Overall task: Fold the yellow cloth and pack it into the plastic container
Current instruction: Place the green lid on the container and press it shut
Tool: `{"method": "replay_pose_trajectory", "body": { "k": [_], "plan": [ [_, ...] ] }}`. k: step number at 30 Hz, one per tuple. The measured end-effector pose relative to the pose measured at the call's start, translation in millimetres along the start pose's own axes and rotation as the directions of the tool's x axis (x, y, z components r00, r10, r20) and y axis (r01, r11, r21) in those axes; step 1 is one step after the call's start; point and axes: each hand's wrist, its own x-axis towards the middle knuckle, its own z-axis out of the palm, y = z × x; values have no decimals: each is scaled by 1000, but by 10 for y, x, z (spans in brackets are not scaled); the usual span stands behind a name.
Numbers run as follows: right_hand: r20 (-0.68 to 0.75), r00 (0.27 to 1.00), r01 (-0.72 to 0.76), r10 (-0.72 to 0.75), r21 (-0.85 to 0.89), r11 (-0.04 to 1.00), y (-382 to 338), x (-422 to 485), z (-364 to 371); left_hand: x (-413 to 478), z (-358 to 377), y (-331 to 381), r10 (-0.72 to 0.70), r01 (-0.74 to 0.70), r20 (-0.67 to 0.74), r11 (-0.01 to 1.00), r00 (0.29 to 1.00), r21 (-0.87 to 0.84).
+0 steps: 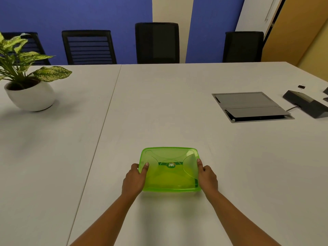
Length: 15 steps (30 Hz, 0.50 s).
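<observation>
A green translucent plastic container with its lid on sits on the white table near me. Through the lid a yellow cloth shows as a yellowish mass in the near half. My left hand grips the container's left side, thumb lying on the lid and fingers curled round the edge. My right hand grips the right side the same way, thumb on the lid's rim.
A potted plant in a white bowl stands far left. A grey flap panel is set into the table at right, with a dark desk device beyond it. Black chairs line the far edge. A seam splits the table.
</observation>
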Motion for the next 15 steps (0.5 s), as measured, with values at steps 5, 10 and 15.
{"method": "replay_pose_trajectory", "body": {
  "k": [5, 10, 15],
  "plan": [
    [36, 999, -30, 24, 174, 984, 31, -64, -15, -6, -17, 4, 24, -24, -17, 999, 1000, 32],
    [71, 996, 21, -59, 444, 896, 275, -274, -111, -9, -35, -10, 31, -31, -37, 999, 999, 8],
    [105, 987, 40, -120, 564, 825, 479, -408, -196, -51, -114, -69, 30, -40, -69, 988, 997, -147]
  ]
}}
